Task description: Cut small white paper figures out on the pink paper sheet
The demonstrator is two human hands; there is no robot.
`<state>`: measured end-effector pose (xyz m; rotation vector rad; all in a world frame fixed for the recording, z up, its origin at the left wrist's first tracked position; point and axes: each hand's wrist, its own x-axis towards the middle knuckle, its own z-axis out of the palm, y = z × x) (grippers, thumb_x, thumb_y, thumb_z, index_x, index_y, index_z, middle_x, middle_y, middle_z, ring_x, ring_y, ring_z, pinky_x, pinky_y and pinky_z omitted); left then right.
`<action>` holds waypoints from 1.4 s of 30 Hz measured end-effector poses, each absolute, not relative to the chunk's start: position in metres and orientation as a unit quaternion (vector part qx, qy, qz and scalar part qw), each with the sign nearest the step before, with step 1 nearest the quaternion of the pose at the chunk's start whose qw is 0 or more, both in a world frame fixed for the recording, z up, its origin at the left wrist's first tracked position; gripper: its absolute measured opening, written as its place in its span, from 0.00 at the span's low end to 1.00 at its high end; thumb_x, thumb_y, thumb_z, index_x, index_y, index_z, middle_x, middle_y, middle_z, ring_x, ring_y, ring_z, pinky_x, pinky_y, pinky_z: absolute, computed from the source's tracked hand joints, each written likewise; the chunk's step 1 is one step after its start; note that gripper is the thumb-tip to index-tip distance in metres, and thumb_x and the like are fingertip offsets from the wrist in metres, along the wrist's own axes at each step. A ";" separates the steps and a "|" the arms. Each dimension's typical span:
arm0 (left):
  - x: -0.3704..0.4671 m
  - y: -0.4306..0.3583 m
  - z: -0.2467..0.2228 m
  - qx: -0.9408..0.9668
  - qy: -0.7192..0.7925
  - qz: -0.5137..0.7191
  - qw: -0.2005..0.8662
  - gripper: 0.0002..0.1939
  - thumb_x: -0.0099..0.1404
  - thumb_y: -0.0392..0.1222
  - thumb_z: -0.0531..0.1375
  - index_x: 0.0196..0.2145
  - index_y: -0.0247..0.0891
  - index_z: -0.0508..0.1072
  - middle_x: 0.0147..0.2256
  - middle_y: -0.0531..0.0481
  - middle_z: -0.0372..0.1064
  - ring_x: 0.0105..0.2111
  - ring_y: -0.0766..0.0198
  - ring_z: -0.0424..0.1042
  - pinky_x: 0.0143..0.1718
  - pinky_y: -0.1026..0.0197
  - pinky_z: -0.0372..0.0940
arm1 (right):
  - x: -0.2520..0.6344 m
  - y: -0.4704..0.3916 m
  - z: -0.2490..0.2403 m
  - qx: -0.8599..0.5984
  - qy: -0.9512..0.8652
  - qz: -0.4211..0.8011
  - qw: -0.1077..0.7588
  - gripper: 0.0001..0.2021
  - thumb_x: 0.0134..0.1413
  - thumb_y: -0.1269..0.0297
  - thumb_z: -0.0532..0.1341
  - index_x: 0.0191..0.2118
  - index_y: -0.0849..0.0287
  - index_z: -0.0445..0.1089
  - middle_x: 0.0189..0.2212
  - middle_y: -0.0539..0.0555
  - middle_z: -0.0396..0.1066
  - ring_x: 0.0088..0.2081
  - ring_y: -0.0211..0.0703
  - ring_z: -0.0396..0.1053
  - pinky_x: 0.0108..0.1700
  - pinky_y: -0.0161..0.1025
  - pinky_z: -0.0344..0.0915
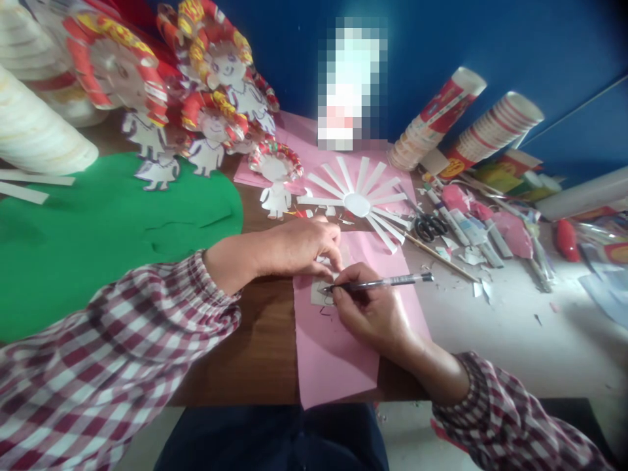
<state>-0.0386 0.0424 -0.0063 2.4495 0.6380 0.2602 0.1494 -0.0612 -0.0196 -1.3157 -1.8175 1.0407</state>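
Note:
My right hand (373, 307) is closed around a black pen (412, 279), its tip low over a small pale piece of paper (321, 296) with dark lines drawn on it. My left hand (304, 248) rests on the upper part of that piece, bent fingers apart and partly covering it. Beneath both lies a pink sheet of paper (338, 366) carrying a few short dark marks. Just beyond my hands is a white paper disc (357, 204) with strips fanning out like rays.
Paper figures with red-and-yellow rings (213, 134) stand at the back left, near a green paper sheet (73, 242). Stacked paper cups (495, 131) lean at the back right. Black-handled scissors (430, 227), a thin stick (441, 255), tubes and scraps lie on the right.

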 end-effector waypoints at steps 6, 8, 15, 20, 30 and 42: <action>-0.040 0.042 -0.009 0.922 0.228 0.111 0.293 0.05 0.62 0.43 0.65 0.36 0.46 0.82 0.35 0.50 0.68 0.38 0.62 0.63 0.38 0.61 0.58 | 0.149 -0.059 -0.012 -0.514 -0.675 0.413 0.330 0.03 0.53 0.70 0.60 0.35 0.58 0.66 0.22 0.45 0.65 0.21 0.32 0.62 0.22 0.29 0.59; -0.040 0.042 -0.009 0.922 0.224 0.116 0.293 0.05 0.63 0.42 0.65 0.37 0.47 0.82 0.35 0.50 0.68 0.39 0.62 0.64 0.39 0.62 0.59 | 0.150 -0.058 -0.007 -0.516 -0.653 0.431 0.348 0.02 0.53 0.70 0.59 0.33 0.58 0.65 0.20 0.44 0.64 0.20 0.32 0.61 0.21 0.29 0.57; -0.041 0.043 -0.011 0.929 0.219 0.120 0.273 0.07 0.62 0.44 0.66 0.39 0.48 0.82 0.35 0.49 0.69 0.38 0.62 0.64 0.38 0.62 0.59 | 0.156 -0.054 -0.003 -0.468 -0.550 0.529 0.446 0.04 0.58 0.65 0.60 0.34 0.58 0.64 0.20 0.45 0.66 0.20 0.31 0.62 0.21 0.29 0.60; -0.040 0.043 -0.006 0.921 0.236 0.099 0.295 0.08 0.62 0.46 0.66 0.39 0.47 0.82 0.37 0.49 0.70 0.39 0.62 0.65 0.39 0.62 0.59 | 0.162 -0.053 -0.009 -0.426 -0.534 0.517 0.516 0.06 0.65 0.63 0.57 0.43 0.56 0.68 0.25 0.47 0.73 0.21 0.31 0.67 0.23 0.29 0.62; -0.040 0.042 -0.004 0.918 0.230 0.104 0.305 0.09 0.63 0.47 0.65 0.39 0.44 0.82 0.37 0.48 0.70 0.40 0.61 0.66 0.42 0.61 0.61 | 0.189 -0.058 0.015 -0.455 -0.872 0.092 0.155 0.10 0.61 0.71 0.56 0.43 0.59 0.74 0.27 0.53 0.71 0.28 0.39 0.68 0.30 0.34 0.63; -0.039 0.041 -0.003 0.922 0.240 0.095 0.287 0.07 0.63 0.44 0.66 0.38 0.45 0.82 0.37 0.49 0.69 0.39 0.61 0.65 0.41 0.61 0.60 | 0.174 -0.067 0.010 -0.428 -0.902 -0.029 -0.047 0.26 0.58 0.79 0.54 0.60 0.55 0.66 0.25 0.53 0.69 0.26 0.40 0.67 0.26 0.33 0.59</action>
